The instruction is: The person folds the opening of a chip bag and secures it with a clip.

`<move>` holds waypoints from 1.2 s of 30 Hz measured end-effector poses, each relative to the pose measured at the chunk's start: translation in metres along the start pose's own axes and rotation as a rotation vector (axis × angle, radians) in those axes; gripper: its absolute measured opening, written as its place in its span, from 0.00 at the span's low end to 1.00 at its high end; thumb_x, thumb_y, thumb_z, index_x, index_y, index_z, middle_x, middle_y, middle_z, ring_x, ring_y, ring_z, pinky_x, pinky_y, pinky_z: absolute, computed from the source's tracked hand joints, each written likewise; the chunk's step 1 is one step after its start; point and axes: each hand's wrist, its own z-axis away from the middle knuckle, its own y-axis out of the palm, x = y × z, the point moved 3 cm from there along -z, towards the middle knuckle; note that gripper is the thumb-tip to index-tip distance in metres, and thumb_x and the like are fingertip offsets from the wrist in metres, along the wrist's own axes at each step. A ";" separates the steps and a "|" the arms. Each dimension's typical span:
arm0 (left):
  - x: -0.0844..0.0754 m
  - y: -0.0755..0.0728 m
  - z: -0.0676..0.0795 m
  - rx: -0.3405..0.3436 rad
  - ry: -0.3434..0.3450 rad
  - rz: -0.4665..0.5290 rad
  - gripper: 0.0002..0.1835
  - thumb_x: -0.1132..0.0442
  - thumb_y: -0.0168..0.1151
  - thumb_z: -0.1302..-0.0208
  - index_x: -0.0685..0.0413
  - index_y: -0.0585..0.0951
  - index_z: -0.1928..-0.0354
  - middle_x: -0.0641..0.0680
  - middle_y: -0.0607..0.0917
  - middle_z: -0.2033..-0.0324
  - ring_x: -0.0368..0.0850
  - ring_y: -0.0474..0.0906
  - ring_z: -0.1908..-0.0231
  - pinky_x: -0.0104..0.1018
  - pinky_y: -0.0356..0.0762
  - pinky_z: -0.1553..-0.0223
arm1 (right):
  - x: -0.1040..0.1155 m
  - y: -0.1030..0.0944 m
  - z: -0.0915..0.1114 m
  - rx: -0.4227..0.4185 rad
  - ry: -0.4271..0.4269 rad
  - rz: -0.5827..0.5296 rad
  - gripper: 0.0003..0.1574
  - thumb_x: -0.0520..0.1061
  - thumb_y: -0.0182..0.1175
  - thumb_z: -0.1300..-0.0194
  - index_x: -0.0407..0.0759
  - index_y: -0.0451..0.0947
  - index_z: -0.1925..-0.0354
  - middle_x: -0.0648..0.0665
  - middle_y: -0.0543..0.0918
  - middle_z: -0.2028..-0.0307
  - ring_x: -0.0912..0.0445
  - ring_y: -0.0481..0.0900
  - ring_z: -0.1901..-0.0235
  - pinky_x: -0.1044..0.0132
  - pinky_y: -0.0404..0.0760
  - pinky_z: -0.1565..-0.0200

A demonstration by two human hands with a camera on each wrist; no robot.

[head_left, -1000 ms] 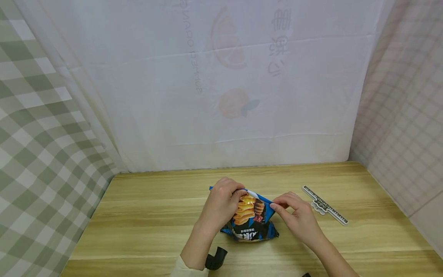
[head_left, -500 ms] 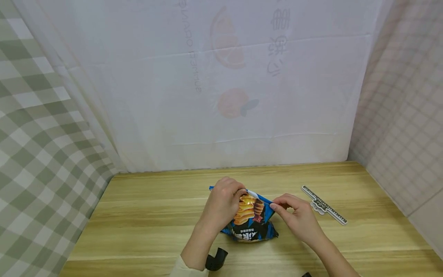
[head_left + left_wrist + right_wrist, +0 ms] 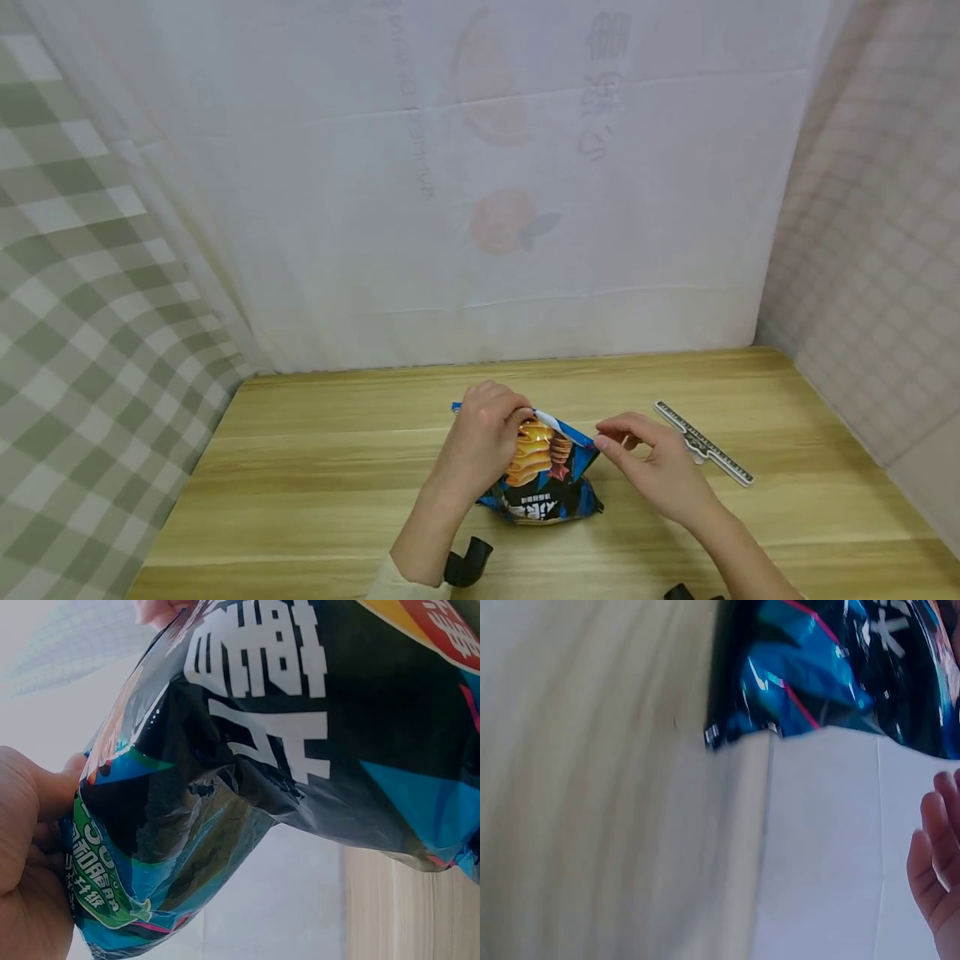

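Observation:
A black and blue snack bag (image 3: 540,475), printed with golden chips, stands on the table in the head view, its top folded over into a blue strip. My left hand (image 3: 483,437) grips that folded top, fingers curled over it; in the left wrist view the left hand (image 3: 34,847) holds the bag's edge. Beside the bag's right top corner is my right hand (image 3: 652,467), thumb and forefinger slightly parted. The right wrist view shows the right hand's (image 3: 941,855) fingers loosely extended, apart from the bag (image 3: 817,675). A ruler-like clip (image 3: 705,443) lies just beyond the right hand, partly covered by it.
The wooden table (image 3: 315,467) ends at a white printed cloth (image 3: 360,250) behind. Checked cloth (image 3: 90,275) hangs on the left, with a paler grid cloth (image 3: 877,275) on the right. Black curved pieces (image 3: 468,562) show near the wrists.
My right hand has moved slightly right, its fingertips coming away from the bag's corner, and now covers part of the clip. My left hand and the bag stay nearly still.

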 end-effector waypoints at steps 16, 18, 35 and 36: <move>-0.002 -0.001 -0.001 0.028 -0.041 -0.007 0.03 0.69 0.72 0.34 0.56 0.88 0.67 0.49 0.87 0.69 0.45 0.83 0.63 0.44 0.78 0.50 | -0.058 -0.051 -0.002 0.158 0.067 0.374 0.31 0.50 0.77 0.38 0.32 0.82 0.45 0.34 0.85 0.48 0.35 0.82 0.49 0.36 0.81 0.52; -0.002 -0.001 -0.001 0.029 -0.040 -0.004 0.03 0.70 0.72 0.34 0.56 0.88 0.67 0.49 0.87 0.69 0.45 0.82 0.63 0.44 0.78 0.50 | -0.065 -0.054 -0.001 0.188 0.094 0.401 0.35 0.51 0.77 0.38 0.30 0.81 0.42 0.31 0.83 0.46 0.32 0.81 0.46 0.33 0.80 0.50; 0.000 0.000 0.000 0.046 -0.044 -0.033 0.03 0.69 0.72 0.34 0.56 0.88 0.66 0.48 0.87 0.69 0.44 0.83 0.62 0.43 0.78 0.49 | -0.102 -0.070 0.009 0.398 0.217 0.554 0.58 0.69 0.74 0.40 0.21 0.72 0.36 0.21 0.79 0.45 0.26 0.80 0.48 0.32 0.80 0.55; 0.000 0.000 0.000 0.045 -0.043 -0.035 0.03 0.70 0.72 0.34 0.56 0.88 0.66 0.49 0.87 0.69 0.44 0.83 0.63 0.43 0.78 0.49 | -0.103 -0.070 0.009 0.400 0.218 0.562 0.58 0.69 0.74 0.41 0.22 0.73 0.37 0.22 0.80 0.46 0.28 0.81 0.49 0.33 0.81 0.57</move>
